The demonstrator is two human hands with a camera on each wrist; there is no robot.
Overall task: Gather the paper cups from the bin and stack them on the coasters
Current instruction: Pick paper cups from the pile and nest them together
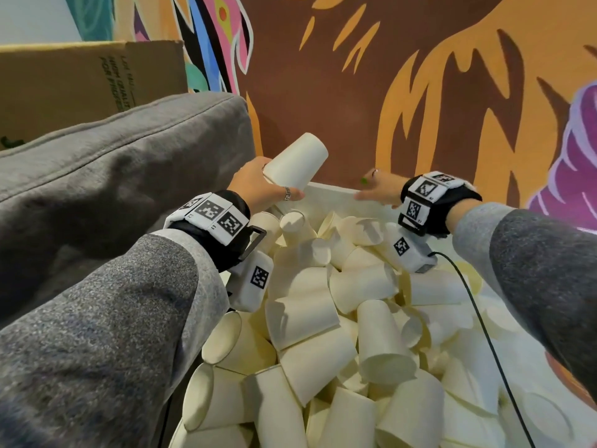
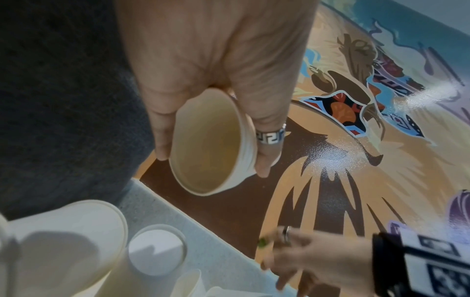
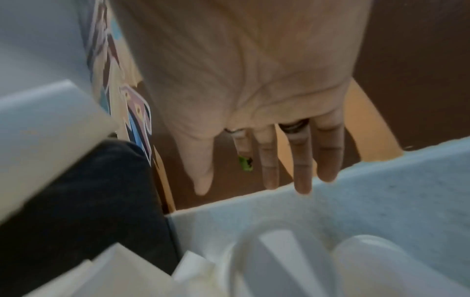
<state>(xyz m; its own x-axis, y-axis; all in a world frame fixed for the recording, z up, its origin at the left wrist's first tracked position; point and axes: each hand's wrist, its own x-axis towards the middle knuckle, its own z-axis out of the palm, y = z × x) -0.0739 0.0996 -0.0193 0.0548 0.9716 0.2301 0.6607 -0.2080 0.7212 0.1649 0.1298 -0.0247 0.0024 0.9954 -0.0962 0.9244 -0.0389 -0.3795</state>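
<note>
One paper cup point(image 1: 295, 161) is gripped near its rim by the left hand point(image 1: 255, 185), tilted, base pointing up and away; dozens more fill the bin point(image 1: 332, 192) below both hands. The right hand point(image 1: 379, 187) hovers beside it, fingers straight, empty. Only the left wrist view shows the cup's hollow mouth point(image 2: 206, 148).

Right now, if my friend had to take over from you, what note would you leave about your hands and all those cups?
Left hand: grips one cream paper cup near its rim, tilted, lifted above the far left corner of the bin.
Right hand: open, holds nothing, fingers straight over the far rim of the white bin.
Loose cream paper cups fill the bin in a jumble.
Coasters: not in view.
Done: one cup picked up. No stack shows.
Left: carry the cups to the coasters and stack them.
</note>
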